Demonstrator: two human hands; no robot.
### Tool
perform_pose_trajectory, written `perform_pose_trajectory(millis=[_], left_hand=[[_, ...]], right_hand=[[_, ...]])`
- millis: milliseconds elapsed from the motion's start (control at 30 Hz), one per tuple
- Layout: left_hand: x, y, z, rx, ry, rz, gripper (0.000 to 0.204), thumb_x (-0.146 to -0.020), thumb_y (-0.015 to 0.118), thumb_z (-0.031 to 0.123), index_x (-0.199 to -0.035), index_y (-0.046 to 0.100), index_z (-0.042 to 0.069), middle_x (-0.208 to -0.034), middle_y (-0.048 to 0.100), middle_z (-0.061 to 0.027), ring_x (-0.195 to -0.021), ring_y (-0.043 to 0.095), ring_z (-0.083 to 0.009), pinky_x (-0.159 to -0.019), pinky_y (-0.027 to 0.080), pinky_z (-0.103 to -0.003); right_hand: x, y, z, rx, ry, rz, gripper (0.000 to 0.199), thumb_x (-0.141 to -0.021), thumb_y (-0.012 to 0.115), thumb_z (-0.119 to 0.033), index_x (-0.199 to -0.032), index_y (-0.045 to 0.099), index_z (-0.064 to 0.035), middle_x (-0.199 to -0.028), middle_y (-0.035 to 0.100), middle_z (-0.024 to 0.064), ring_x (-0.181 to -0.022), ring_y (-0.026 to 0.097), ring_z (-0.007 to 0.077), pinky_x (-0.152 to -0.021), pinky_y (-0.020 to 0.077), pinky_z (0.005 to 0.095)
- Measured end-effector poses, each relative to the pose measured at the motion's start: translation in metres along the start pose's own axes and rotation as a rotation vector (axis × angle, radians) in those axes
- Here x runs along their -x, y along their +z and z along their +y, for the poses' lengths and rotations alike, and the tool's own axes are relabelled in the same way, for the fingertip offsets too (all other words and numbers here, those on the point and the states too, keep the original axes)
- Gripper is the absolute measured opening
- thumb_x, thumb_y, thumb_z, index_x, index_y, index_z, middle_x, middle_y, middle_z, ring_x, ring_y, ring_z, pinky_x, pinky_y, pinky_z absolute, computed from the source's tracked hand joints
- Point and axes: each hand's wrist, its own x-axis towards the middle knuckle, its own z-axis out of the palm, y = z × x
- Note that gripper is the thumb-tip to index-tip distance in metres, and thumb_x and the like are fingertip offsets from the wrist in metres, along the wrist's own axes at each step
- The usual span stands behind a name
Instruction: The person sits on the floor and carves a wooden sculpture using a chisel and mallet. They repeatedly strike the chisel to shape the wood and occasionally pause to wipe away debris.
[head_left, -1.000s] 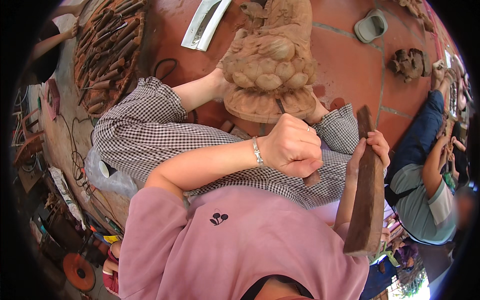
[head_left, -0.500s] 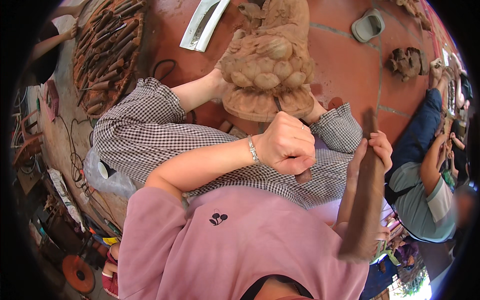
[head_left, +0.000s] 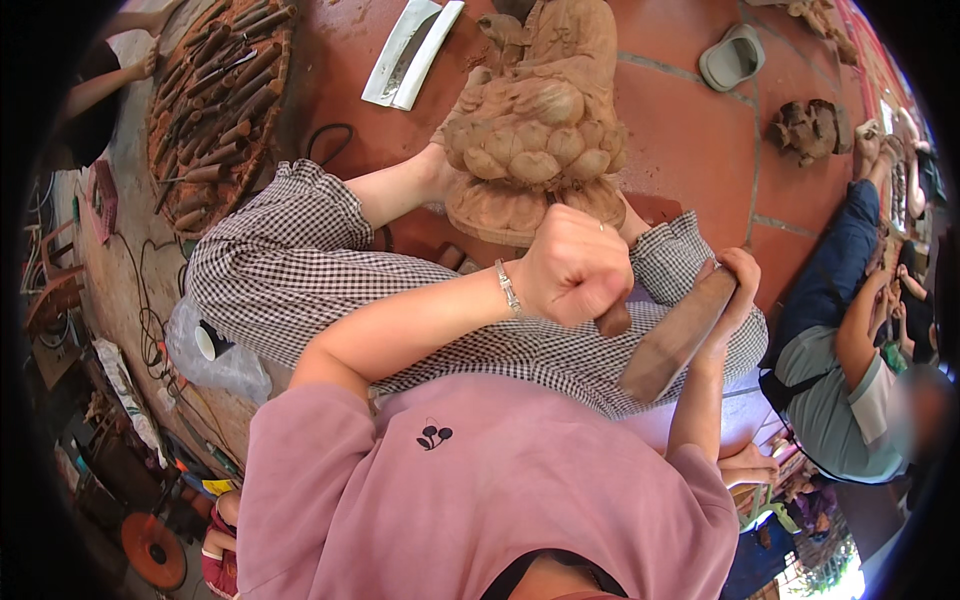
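Observation:
A carved wooden statue [head_left: 540, 125] with rows of lotus petals stands between my bare feet, at the top middle. My left hand [head_left: 575, 265] is closed round a carving chisel [head_left: 613, 319]; the butt of its wooden handle sticks out below the fist. The chisel's tip is at the statue's petalled base, mostly hidden by my knuckles. To the right, my right hand [head_left: 740, 285] grips a thick wooden mallet [head_left: 675, 345]. Its broad end points down toward the chisel's handle, a small gap away.
A round tray [head_left: 160, 135] full of wooden-handled chisels lies at the upper left. A white channel-shaped piece [head_left: 380, 80], a grey clog [head_left: 732, 62] and a carved wood lump [head_left: 808, 130] rest on the red tiles. A plastic bag [head_left: 225, 360] lies by my left knee. Another person [head_left: 850, 390] sits at the right.
The mallet has swung from nearly upright at the right to a slant, its broad end now closer to the chisel. My left hand stays almost in place.

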Motion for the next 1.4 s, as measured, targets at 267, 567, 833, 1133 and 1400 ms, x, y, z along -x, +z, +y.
perform_pose_trajectory(millis=[267,567,833,1133,1400], left_hand=[[0.011,0.041,0.030,-0.151,0.290,-0.243,0.047,-0.090,0.064,0.053,-0.066,0.049,0.016,-0.066,0.040,0.0006,-0.052,0.046,-0.0170,-0.045,0.037,-0.031],[-0.024,-0.007,0.063,-0.935,-0.619,-0.618,0.094,-0.080,0.072,0.065,-0.124,0.052,-0.015,-0.062,0.067,-0.0096,-0.054,0.068,-0.0237,-0.048,0.053,-0.037],[-0.026,-0.028,0.052,-1.012,-0.672,-0.762,0.087,-0.081,0.072,0.063,-0.121,0.064,-0.014,-0.057,0.066,-0.0121,-0.050,0.068,-0.0257,-0.048,0.053,-0.037],[-0.020,-0.030,0.048,-1.070,-0.663,-0.754,0.083,-0.081,0.072,0.063,-0.118,0.067,-0.011,-0.062,0.068,-0.0146,-0.055,0.069,-0.0290,-0.052,0.054,-0.039],[-0.022,-0.035,0.046,-1.122,-0.579,-0.780,0.073,-0.083,0.073,0.060,-0.111,0.070,-0.007,-0.066,0.069,-0.0143,-0.061,0.071,-0.0280,-0.054,0.053,-0.039]], right_hand=[[-0.005,0.003,0.006,-0.176,0.300,-0.184,0.036,-0.084,0.084,-0.008,-0.112,0.061,-0.0031,-0.110,0.065,0.0099,-0.102,0.063,0.0216,-0.093,0.0523,0.0356],[-0.033,-0.010,-0.004,-0.921,0.536,0.252,0.068,-0.083,0.087,-0.026,-0.127,0.041,-0.0017,-0.107,0.063,0.0193,-0.071,0.069,0.0250,-0.060,0.0602,0.0366],[0.004,0.004,0.012,-1.239,1.171,0.171,0.039,-0.092,0.072,-0.015,-0.121,0.049,-0.0015,-0.096,0.064,0.0109,-0.068,0.065,0.0155,-0.053,0.0594,0.0276],[0.015,0.020,0.009,-1.502,1.255,0.099,0.041,-0.093,0.071,-0.011,-0.127,0.050,-0.0008,-0.101,0.063,0.0114,-0.076,0.068,0.0162,-0.061,0.0621,0.0288],[0.012,0.029,0.007,-1.196,1.137,0.077,0.069,-0.088,0.073,-0.003,-0.142,0.030,-0.0038,-0.109,0.063,0.0171,-0.079,0.069,0.0216,-0.069,0.0608,0.0347]])
